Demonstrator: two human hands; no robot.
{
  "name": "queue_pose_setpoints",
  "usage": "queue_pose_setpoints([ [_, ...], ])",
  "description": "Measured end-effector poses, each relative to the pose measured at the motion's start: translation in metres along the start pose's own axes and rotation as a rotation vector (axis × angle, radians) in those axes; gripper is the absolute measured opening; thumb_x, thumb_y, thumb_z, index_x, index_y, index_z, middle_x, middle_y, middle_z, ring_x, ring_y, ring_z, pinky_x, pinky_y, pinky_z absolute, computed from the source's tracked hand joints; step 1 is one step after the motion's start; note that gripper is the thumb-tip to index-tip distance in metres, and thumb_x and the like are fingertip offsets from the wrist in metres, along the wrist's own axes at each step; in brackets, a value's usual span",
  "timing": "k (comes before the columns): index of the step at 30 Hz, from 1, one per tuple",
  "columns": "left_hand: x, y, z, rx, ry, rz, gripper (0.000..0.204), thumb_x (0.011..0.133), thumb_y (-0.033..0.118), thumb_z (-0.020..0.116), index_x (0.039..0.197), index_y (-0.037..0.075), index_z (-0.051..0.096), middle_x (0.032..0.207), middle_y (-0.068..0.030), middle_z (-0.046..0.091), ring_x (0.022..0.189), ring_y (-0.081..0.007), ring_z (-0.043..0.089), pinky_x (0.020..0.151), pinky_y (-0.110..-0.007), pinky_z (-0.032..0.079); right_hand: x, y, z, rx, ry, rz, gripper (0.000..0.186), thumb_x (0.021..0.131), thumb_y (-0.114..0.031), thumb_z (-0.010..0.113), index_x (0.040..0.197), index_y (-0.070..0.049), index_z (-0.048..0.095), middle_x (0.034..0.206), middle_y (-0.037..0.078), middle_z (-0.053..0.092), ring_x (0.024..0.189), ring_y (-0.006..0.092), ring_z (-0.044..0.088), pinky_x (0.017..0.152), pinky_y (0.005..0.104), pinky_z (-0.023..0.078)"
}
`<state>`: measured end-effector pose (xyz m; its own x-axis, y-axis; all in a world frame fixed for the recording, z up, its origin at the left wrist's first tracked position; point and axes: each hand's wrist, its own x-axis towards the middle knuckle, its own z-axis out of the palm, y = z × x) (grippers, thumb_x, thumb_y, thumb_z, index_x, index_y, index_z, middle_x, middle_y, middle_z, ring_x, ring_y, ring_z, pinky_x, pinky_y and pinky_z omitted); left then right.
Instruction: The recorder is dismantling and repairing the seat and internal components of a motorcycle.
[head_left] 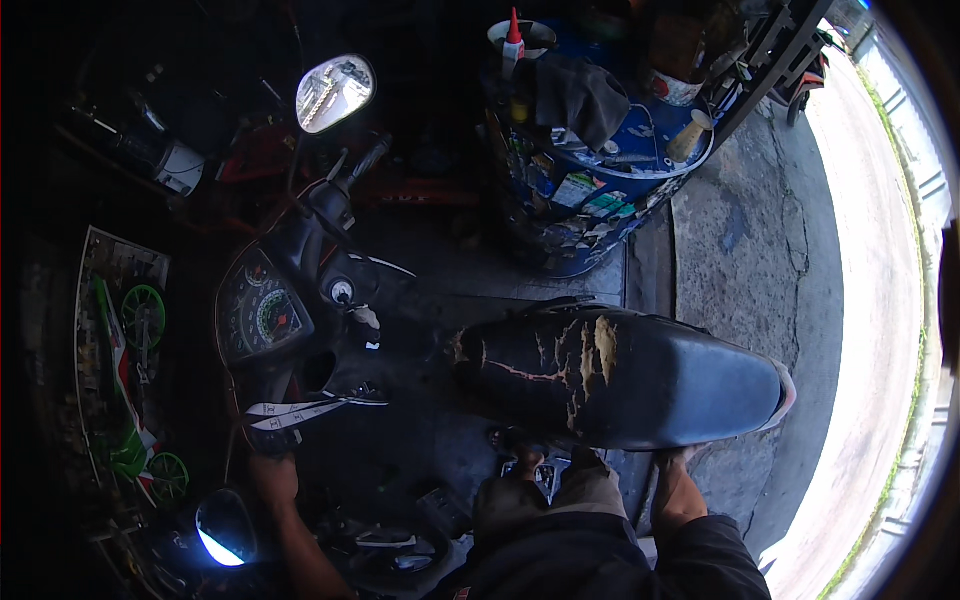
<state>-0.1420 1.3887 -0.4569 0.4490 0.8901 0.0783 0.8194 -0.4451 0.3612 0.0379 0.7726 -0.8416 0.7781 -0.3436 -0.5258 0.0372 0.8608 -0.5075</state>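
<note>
The motor scooter (415, 350) lies across the middle of the view, handlebars to the left and torn black seat (675, 380) to the right, with the person alongside its lower edge. The left hand (276, 477) meets the left handlebar grip (275, 441); its fingers are lost in shadow, so whether they are wrapped tight I cannot tell. The right hand (680, 465) is up against the near side of the seat, towards the tail, its fingertips hidden at the edge, so I cannot tell whether it clasps anything there.

The likeliest trouble is a lean to the far side: no stand can be made out, and both hands are on the near side, so a weak hold could let the weight tip away. The blue drum (575, 235) stands near that side, and a knock might topple the red-capped bottle (513, 45) or drag down the dark cloth (583, 100) on top. If the bars swing, the left mirror (222, 525) could catch the person's forearm. Cracks in the cover could tear wider should fingers or clothing snag the exposed foam (605, 350)
</note>
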Motion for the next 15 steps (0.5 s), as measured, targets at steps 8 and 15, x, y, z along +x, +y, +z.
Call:
queue_pose_setpoints([
  [8, -0.066, 0.049, 0.015, 0.184, 0.005, -0.100, 0.032, 0.074, 0.006, 0.070, 0.105, -0.002, 0.069, 0.099, -0.0262, 0.071, 0.101, -0.0426, 0.067, 0.083, -0.044, 0.053, 0.062, -0.081, -0.106, -0.019, -0.127, 0.084, 0.104, 0.083, -0.090, 0.027, 0.155, -0.014, 0.032, 0.158, 0.010, 0.033, 0.144, 0.0353, 0.029, 0.120, 0.0533, 0.022],
  [15, -0.102, 0.070, 0.033, 0.260, 0.135, -0.015, 0.033, 0.076, 0.012, 0.070, 0.106, 0.000, 0.067, 0.099, -0.0268, 0.071, 0.100, -0.0439, 0.067, 0.084, -0.050, 0.054, 0.098, -0.088, -0.146, 0.026, -0.120, 0.239, 0.104, 0.083, -0.089, 0.028, 0.154, -0.014, 0.032, 0.158, 0.010, 0.033, 0.144, 0.0351, 0.029, 0.120, 0.0531, 0.022],
])
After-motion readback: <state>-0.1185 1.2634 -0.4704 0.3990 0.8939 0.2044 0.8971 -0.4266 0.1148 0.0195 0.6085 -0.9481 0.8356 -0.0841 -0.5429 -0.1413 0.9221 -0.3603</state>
